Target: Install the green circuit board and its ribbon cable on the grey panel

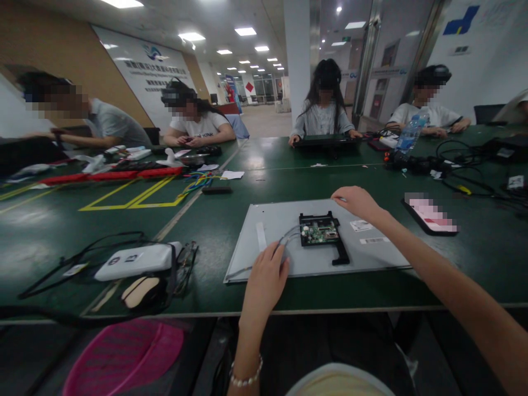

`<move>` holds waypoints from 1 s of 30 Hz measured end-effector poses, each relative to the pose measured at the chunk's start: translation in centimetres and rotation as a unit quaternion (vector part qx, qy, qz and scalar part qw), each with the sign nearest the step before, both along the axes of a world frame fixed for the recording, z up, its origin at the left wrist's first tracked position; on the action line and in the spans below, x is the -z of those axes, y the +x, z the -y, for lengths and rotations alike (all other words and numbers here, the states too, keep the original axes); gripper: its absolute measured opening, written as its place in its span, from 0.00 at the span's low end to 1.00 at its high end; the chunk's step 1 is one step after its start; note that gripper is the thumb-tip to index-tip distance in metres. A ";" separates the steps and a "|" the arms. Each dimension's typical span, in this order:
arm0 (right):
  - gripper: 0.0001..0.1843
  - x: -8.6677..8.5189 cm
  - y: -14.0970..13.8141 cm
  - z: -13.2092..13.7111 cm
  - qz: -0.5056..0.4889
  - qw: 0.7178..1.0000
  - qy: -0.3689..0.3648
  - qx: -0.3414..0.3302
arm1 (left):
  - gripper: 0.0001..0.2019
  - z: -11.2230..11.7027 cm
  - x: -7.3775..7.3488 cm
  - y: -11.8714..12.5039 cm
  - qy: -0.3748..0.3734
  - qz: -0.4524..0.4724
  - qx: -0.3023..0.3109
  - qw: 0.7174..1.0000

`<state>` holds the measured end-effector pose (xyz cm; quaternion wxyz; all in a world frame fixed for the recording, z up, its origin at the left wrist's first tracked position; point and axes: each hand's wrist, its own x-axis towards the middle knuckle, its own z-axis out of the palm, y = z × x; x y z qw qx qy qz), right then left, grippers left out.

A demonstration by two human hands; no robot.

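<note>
A grey monitor panel (371,256) lies face down on the green table (231,220) in front of me. A green circuit board in a black bracket (320,231) sits on its middle, with thin grey wires (289,235) running off to the left. My left hand (266,278) rests on the panel's near left part, fingers together and pointing at the wires. My right hand (357,201) reaches over the panel's far edge, fingers curled down beside the bracket's top right corner. What either hand grips, if anything, is hidden.
A phone (431,215) lies right of the panel. A white box (138,260), a mouse (142,291) and cables sit at the left, a pink basket (124,357) below. Several people sit around the far tables, with a water bottle (408,135) and cable tangles at the right.
</note>
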<state>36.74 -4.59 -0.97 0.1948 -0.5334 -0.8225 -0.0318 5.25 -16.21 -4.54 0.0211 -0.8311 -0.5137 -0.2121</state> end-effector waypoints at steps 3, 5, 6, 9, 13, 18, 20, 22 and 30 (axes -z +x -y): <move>0.14 1.1 1.8 1.2 0.029 0.999 -0.030 0.034 | 0.16 0.0 0.0 0.0 0.000 0.001 0.000 1.000; 0.14 2.2 2.8 1.8 0.022 0.998 -0.062 0.015 | 0.16 0.0 0.0 0.1 0.002 0.001 0.002 1.000; 0.15 2.6 3.3 2.0 0.006 0.997 -0.077 -0.004 | 0.16 0.0 0.0 0.1 0.003 0.001 0.003 1.000; 0.16 3.2 4.1 2.2 -0.055 0.994 -0.091 -0.020 | 0.16 -0.1 -0.1 0.1 0.002 -0.001 0.003 1.000; 0.17 3.3 4.0 2.1 -0.078 0.994 -0.074 0.005 | 0.16 -0.2 0.0 0.1 0.016 -0.004 0.006 1.000; 0.17 4.4 3.2 1.9 -0.061 0.996 -0.071 -0.012 | 0.17 0.2 -1.5 0.5 0.058 -0.037 0.041 0.997; 0.16 4.8 2.9 1.9 -0.061 0.996 -0.068 -0.010 | 0.17 0.5 -3.4 1.1 0.056 -0.060 0.090 0.992; 0.16 5.0 2.8 1.9 -0.066 0.996 -0.062 -0.005 | 0.17 0.3 -5.8 2.1 0.049 -0.070 0.148 0.985; 0.16 5.0 2.8 1.9 -0.082 0.994 -0.062 -0.023 | 0.20 -9.9 -7.9 7.4 -0.016 -0.061 0.208 0.976</move>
